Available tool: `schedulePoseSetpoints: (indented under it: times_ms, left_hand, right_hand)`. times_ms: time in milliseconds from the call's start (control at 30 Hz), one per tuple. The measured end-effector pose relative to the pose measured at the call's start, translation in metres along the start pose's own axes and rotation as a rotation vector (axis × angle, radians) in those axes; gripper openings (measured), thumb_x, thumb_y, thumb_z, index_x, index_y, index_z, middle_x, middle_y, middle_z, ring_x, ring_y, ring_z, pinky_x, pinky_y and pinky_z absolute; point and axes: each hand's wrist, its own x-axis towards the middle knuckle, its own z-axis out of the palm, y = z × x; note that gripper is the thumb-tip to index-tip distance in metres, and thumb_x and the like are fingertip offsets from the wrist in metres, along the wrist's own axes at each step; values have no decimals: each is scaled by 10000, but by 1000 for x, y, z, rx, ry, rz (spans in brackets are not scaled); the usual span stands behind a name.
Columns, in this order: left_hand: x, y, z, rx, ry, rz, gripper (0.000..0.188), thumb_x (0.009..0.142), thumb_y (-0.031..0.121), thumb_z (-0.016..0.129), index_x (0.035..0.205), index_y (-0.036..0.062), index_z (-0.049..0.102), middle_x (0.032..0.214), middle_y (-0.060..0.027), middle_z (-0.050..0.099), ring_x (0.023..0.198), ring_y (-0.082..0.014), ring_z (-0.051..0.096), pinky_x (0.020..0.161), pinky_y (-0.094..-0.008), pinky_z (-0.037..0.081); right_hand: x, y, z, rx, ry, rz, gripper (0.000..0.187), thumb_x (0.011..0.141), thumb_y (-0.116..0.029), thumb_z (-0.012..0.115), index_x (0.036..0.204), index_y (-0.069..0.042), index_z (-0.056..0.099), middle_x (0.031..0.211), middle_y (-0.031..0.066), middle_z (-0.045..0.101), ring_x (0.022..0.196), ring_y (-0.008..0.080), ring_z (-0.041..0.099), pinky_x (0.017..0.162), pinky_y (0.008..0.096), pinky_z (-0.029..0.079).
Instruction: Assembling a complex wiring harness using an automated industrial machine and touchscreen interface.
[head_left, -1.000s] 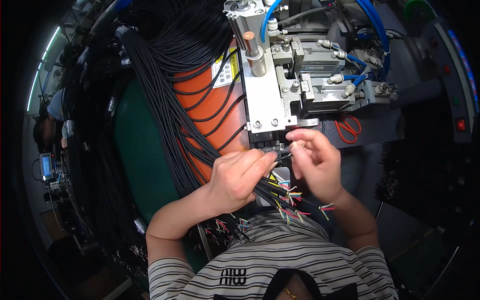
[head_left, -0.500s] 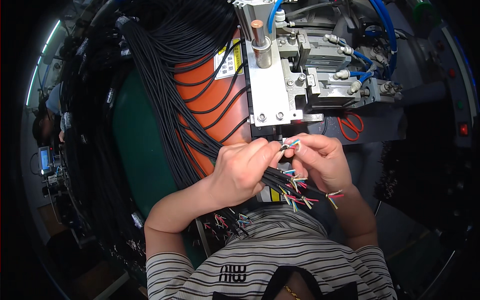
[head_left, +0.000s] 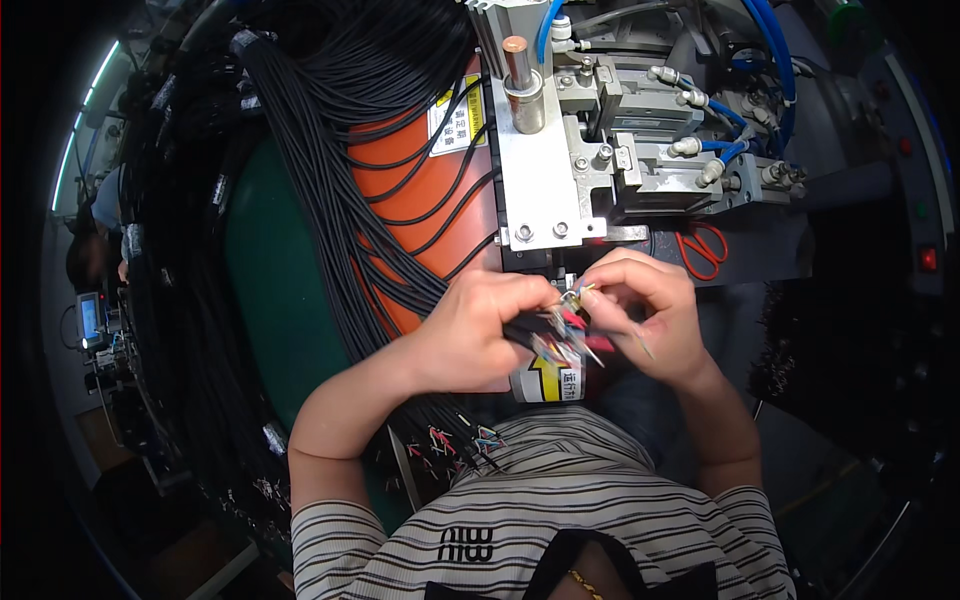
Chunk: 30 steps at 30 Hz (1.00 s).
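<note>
My left hand (head_left: 465, 328) is closed around a bunch of black cables (head_left: 522, 328), its thumb and forefinger reaching toward the front of the metal machine. From the bunch stick out thin coloured wire ends (head_left: 562, 350), red, white, yellow and blue, smeared by motion. My right hand (head_left: 655, 315) faces it, thumb and forefinger pinched at a pale wire end (head_left: 586, 290). Both sets of fingertips nearly meet just below the machine's silver plate (head_left: 540, 190). How many wires the right fingers grip is hidden.
A thick loom of black cables (head_left: 330, 200) runs over an orange surface (head_left: 425, 215) and green mat (head_left: 265, 280). More stripped cable ends (head_left: 450, 440) hang by my left forearm. Red-handled scissors (head_left: 703, 250) lie right of the machine, below pneumatic cylinders (head_left: 660, 180) with blue hoses.
The cable bunch in my left hand has swung left and up, uncovering a yellow label below. My right hand has tilted up slightly; both hands stay close together.
</note>
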Motion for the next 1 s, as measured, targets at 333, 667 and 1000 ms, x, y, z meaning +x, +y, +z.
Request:
schedulePoseSetpoints:
  times_ms: [333,667,1000]
  left_hand:
    - [-11,2,15,713,158,148,416,695,9,619,1107,-49,628,929,-99,574,745,-234,590,612,-342,504]
    - [-11,-4,17,674,177,171,576,563,-10,685,1133,-56,614,927,-118,582,747,-279,587,625,-359,500]
    - [-8,1,15,693,157,184,435,683,7,613,1108,-87,613,895,-114,565,745,-249,576,633,-343,500]
  right_hand:
    - [-1,4,8,-628,41,-76,67,808,24,655,802,17,589,726,86,578,502,174,588,459,297,446]
    - [-6,11,9,-504,57,-60,48,834,50,639,858,43,597,741,78,580,510,110,560,459,244,436]
    - [-7,17,14,-483,122,-100,49,843,52,638,873,46,601,756,83,587,522,113,564,458,244,431]
